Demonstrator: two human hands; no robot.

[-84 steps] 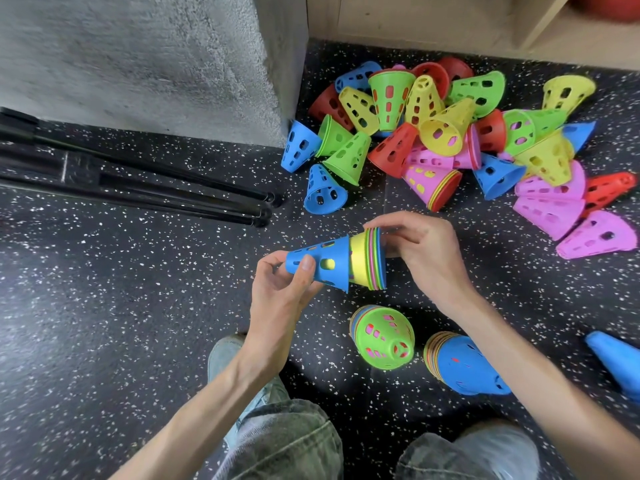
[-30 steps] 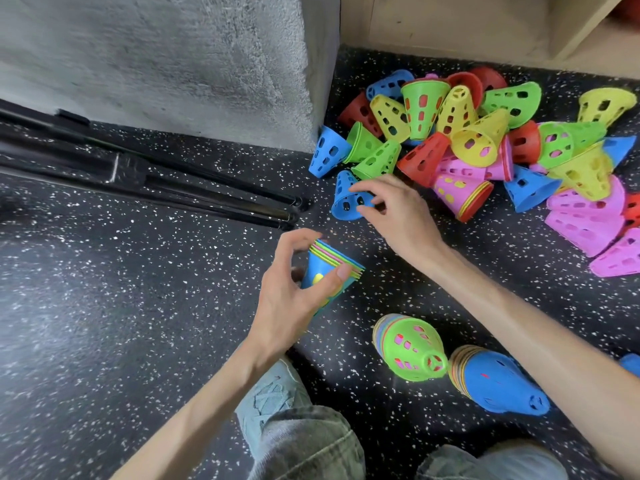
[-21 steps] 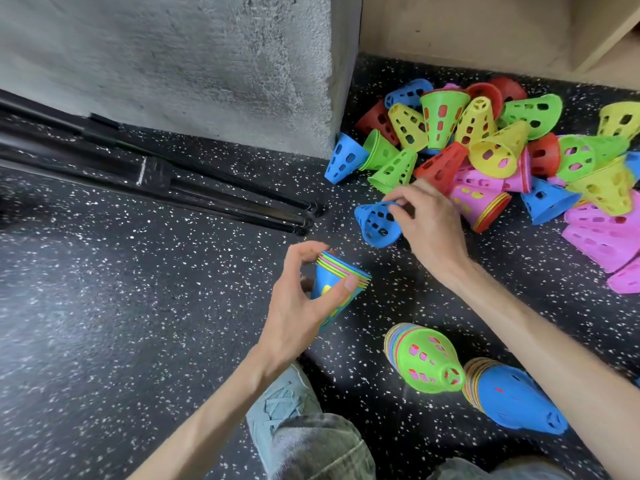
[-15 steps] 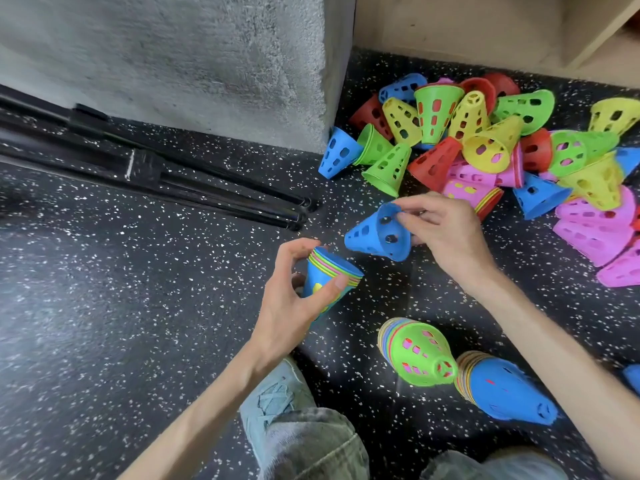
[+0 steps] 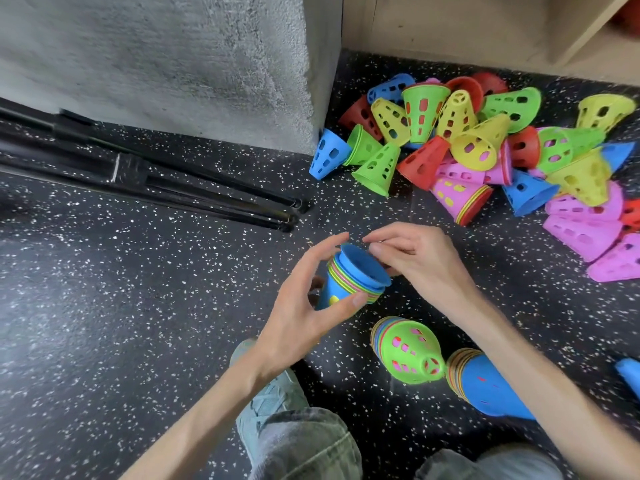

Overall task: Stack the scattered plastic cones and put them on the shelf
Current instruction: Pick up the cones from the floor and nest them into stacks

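My left hand (image 5: pixel 298 306) grips a short stack of nested cones (image 5: pixel 341 287), blue on the outside with many-coloured rims, held wide end up. A blue cone (image 5: pixel 362 263) sits in the top of that stack, and my right hand (image 5: pixel 415 261) pinches its rim. A heap of loose cones (image 5: pixel 485 147) in blue, green, yellow, red and pink lies on the floor beyond my hands. Two more stacks lie on their sides near my knees: a green-topped one (image 5: pixel 408 351) and a blue-topped one (image 5: pixel 485 386). The wooden shelf (image 5: pixel 588 26) stands at the top right.
A grey concrete pillar (image 5: pixel 173 64) fills the upper left. Folded black tripod legs (image 5: pixel 156 181) lie on the speckled black floor (image 5: pixel 104 306) to the left. Another blue cone (image 5: pixel 628 374) pokes in at the right edge. My knees in jeans are at the bottom.
My right hand picked a blue cone off the floor at the heap's edge, carried it back and set it into the stack in my left hand.
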